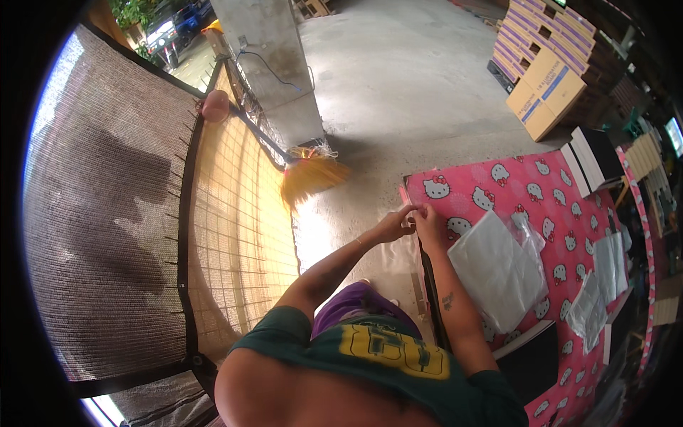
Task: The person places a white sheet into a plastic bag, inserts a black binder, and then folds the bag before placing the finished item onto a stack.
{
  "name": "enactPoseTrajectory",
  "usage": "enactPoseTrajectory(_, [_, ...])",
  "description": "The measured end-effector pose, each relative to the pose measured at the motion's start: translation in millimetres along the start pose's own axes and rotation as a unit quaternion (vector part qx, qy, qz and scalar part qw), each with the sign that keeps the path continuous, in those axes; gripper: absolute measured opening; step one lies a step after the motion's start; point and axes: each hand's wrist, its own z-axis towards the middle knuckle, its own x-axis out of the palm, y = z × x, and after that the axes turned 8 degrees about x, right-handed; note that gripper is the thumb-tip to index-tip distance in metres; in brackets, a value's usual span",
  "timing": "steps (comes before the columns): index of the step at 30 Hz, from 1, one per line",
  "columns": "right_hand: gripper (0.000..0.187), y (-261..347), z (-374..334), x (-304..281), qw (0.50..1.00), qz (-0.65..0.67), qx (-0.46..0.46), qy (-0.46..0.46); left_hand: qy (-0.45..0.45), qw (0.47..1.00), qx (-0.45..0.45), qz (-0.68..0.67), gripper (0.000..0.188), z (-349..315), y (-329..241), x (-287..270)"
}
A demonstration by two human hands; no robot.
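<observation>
My left hand [393, 226] and my right hand [427, 222] meet at the near left corner of a pink table. Their fingers are pinched together, fingertips almost touching. A thin clear plastic bag [400, 252] hangs below them beside the table edge, faint against the floor; its upper edge runs up to my fingers. Right of my right forearm, a stack of clear plastic bags [494, 270] lies on the pink cat-print table cover [519, 186].
More plastic bags [587, 309] and black-and-white stacks [592, 160] sit on the table. Cartons [548, 92] are piled beyond it. On my left stands a mesh screen [107, 185] in a dark frame, with a yellow broom [313, 176] leaning near a concrete pillar [267, 64].
</observation>
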Motion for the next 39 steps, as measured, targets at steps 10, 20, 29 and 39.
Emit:
enactPoseTrajectory(10, [0.02, 19, 87, 8, 0.937, -0.224, -0.24, -0.118, -0.284, 0.924, -0.091, 0.24, 0.028, 16, 164, -218])
enactPoseTrajectory(20, [0.015, 50, 124, 62, 0.868, -0.424, -0.167, -0.198, -0.32, 0.851, -0.317, 0.27, 0.086, 82, 350, -441])
enactPoseTrajectory(29, [0.014, 66, 129, 75, 0.868, -0.448, -0.084, -0.195, -0.208, 0.838, -0.5, 0.07, 0.036, 91, 423, -448])
enactPoseTrajectory(39, [0.028, 72, 113, 42, 0.938, -0.247, -0.155, -0.188, 0.295, 0.939, -0.177, 0.03, 0.043, 28, 323, -109])
